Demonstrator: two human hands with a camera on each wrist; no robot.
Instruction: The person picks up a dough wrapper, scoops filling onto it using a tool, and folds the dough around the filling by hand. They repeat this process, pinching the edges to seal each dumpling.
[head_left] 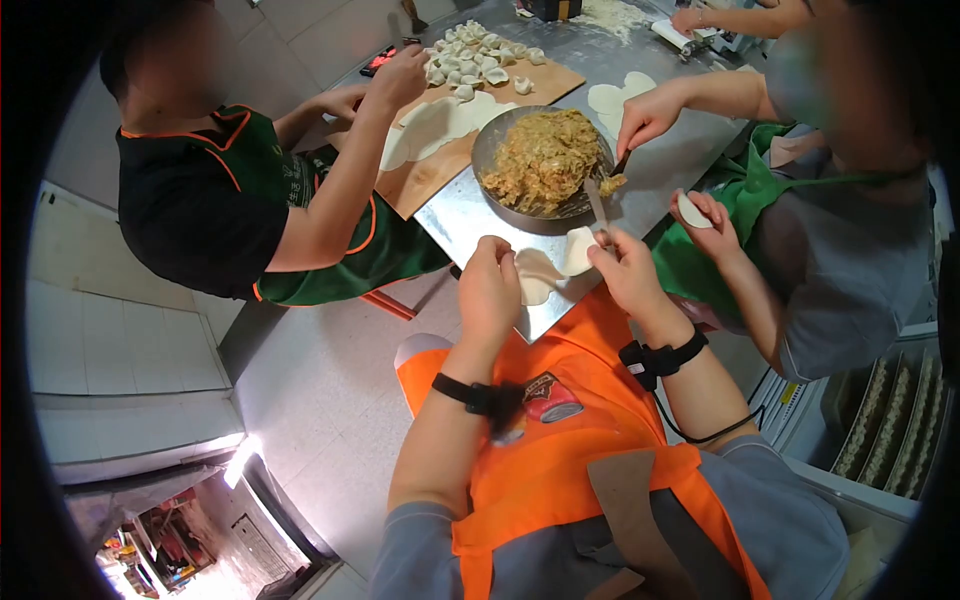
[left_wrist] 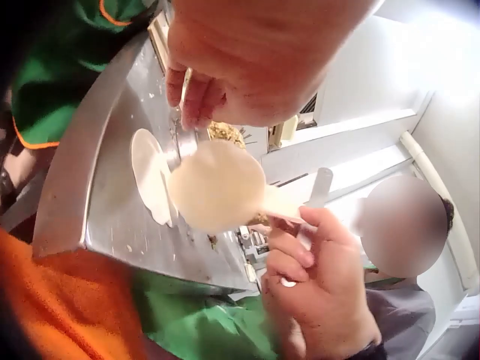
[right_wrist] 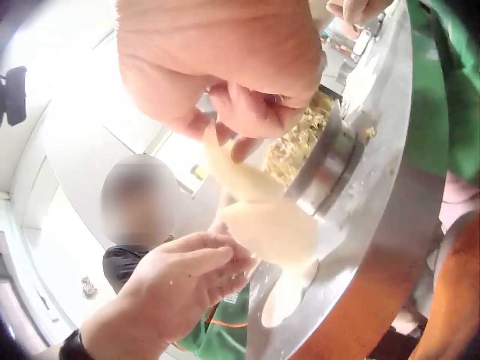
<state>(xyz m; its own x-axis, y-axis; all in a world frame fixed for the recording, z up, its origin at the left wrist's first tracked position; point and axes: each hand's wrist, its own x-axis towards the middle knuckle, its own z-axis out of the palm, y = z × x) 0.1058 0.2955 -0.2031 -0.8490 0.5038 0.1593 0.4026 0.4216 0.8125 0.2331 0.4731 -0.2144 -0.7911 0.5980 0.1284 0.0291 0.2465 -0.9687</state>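
My right hand (head_left: 628, 272) pinches a pale round dough wrapper (head_left: 578, 250) by its edge. The same hand holds a flat metal spatula (head_left: 597, 205), its blade pointing at the pan. My left hand (head_left: 490, 290) is at the table corner with bent fingers, their tips close beside another wrapper (left_wrist: 217, 186); I cannot tell whether they grip it. That wrapper overlaps the one in my right hand. Below, more dough wrapper (left_wrist: 154, 176) lies on the steel table (head_left: 450, 225). Just beyond my hands is a metal pan (head_left: 490, 190) heaped with chopped yellowish filling (head_left: 545, 155).
At left, a person in a green apron (head_left: 350, 265) works by a wooden board (head_left: 555, 80) bearing dumplings (head_left: 465, 60) and wrappers (head_left: 440, 125). At right, another person's hand (head_left: 650, 115) reaches to the pan; their other hand holds a wrapper (head_left: 692, 212). Trays (head_left: 885, 425) stand low at right.
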